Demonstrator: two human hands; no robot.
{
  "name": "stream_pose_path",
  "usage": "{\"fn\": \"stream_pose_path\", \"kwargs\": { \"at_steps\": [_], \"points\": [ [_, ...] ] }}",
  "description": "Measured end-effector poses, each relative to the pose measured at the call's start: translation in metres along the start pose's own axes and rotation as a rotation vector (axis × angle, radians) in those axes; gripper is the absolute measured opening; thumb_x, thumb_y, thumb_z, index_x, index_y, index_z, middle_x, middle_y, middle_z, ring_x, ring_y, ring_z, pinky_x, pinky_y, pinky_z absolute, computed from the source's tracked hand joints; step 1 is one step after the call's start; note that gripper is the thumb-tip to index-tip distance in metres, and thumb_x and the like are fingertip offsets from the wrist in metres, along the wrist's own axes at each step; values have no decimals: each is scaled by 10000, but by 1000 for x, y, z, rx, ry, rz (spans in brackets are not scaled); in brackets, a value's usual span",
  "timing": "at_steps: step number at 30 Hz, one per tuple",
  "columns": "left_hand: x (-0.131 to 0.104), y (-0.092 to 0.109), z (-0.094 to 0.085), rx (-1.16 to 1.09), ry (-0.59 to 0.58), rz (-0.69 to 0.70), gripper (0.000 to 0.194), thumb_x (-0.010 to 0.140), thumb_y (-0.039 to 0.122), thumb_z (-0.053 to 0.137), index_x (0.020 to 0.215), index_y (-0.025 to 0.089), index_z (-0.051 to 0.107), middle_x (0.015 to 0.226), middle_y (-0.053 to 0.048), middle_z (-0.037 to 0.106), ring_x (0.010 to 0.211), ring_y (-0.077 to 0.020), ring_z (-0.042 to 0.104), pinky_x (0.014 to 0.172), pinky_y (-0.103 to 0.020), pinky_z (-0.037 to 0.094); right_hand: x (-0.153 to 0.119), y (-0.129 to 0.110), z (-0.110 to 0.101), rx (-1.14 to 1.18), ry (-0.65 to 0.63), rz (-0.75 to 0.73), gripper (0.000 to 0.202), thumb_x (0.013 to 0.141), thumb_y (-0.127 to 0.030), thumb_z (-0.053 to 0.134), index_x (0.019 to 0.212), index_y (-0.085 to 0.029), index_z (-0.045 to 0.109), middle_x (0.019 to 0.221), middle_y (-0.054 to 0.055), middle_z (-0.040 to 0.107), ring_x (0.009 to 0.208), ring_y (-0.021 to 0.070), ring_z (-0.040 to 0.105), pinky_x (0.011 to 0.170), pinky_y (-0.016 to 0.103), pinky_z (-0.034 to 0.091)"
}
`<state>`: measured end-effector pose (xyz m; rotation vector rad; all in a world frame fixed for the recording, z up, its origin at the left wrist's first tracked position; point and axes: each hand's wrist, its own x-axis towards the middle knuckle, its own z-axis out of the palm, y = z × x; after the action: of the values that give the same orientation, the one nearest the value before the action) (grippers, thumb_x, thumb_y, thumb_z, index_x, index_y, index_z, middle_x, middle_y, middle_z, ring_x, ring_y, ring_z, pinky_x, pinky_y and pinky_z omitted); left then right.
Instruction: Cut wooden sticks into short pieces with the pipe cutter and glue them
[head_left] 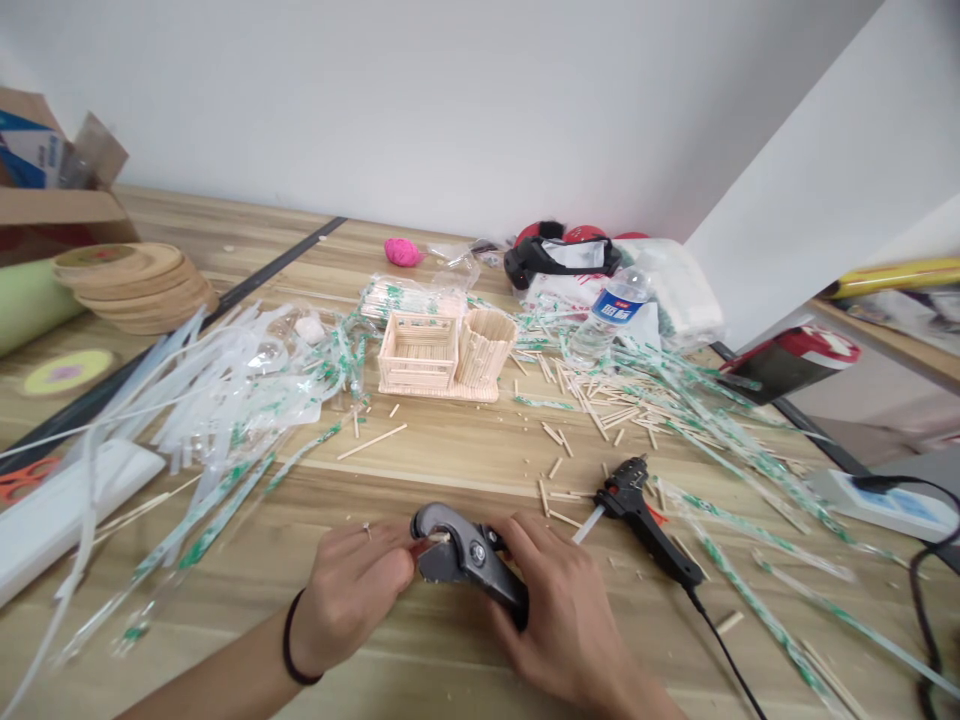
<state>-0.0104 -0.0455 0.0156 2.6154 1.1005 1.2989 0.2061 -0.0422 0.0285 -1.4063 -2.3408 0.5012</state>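
Note:
My right hand is wrapped around the handles of a dark grey pipe cutter low over the table's near middle. At the cutter's jaw, my left hand is closed in a pinch on a thin wooden stick; only a short pale end of it shows between the fingers and the blade. Just to the right of my right hand lies a black hot glue gun with a clear glue stick in its back. Beyond my hands stands a stick-built holder with a square railed box and a round cup on one base.
Cut stick pieces and green-printed wrappers litter the right side. A water bottle stands behind them. Glue sticks are piled at left, near a white power strip and tape rolls. Pink yarn lies at the back.

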Motion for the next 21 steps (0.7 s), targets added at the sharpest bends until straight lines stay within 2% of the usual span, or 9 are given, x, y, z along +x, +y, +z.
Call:
{"fn": "stream_pose_path", "kwargs": {
  "at_steps": [2, 6, 10, 15, 21],
  "points": [
    [-1, 0, 0, -9, 0, 10, 221, 855, 5, 452, 766, 180, 553, 761, -67, 711, 684, -138, 637, 575, -223, 433, -1, 0, 0, 5, -11, 3, 233, 670, -202, 553, 900, -214, 518, 833, 36, 594, 715, 200, 533, 628, 279, 342],
    [-2, -1, 1, 0, 21, 12, 300, 842, -18, 417, 659, 206, 493, 638, -28, 666, 588, -130, 600, 531, -232, 411, -1, -1, 1, 5, -9, -4, 215, 684, -211, 549, 899, -220, 532, 816, 28, 606, 697, 193, 547, 609, 268, 344],
    [-1, -1, 1, 21, 13, 2, 323, 829, -37, 397, 640, 211, 481, 622, -18, 653, 588, -131, 603, 520, -232, 403, 0, -1, 0, -47, 17, 0, 201, 670, -208, 555, 870, -227, 549, 776, 13, 619, 641, 176, 548, 573, 255, 329],
    [-3, -3, 4, 140, 46, -10, 369, 823, -12, 415, 534, 218, 433, 454, 30, 511, 423, -118, 477, 453, -244, 333, -1, 0, -2, -109, 17, 4, 182, 682, -218, 553, 863, -231, 566, 742, 6, 628, 614, 175, 551, 548, 255, 313],
    [-7, -2, 9, 131, 61, -100, 356, 798, -25, 424, 537, 216, 417, 424, 65, 455, 393, -99, 413, 447, -228, 299, -1, -1, -1, -139, 26, -1, 155, 659, -210, 556, 813, -226, 557, 716, 6, 629, 597, 170, 546, 534, 250, 301]
  ]
}}
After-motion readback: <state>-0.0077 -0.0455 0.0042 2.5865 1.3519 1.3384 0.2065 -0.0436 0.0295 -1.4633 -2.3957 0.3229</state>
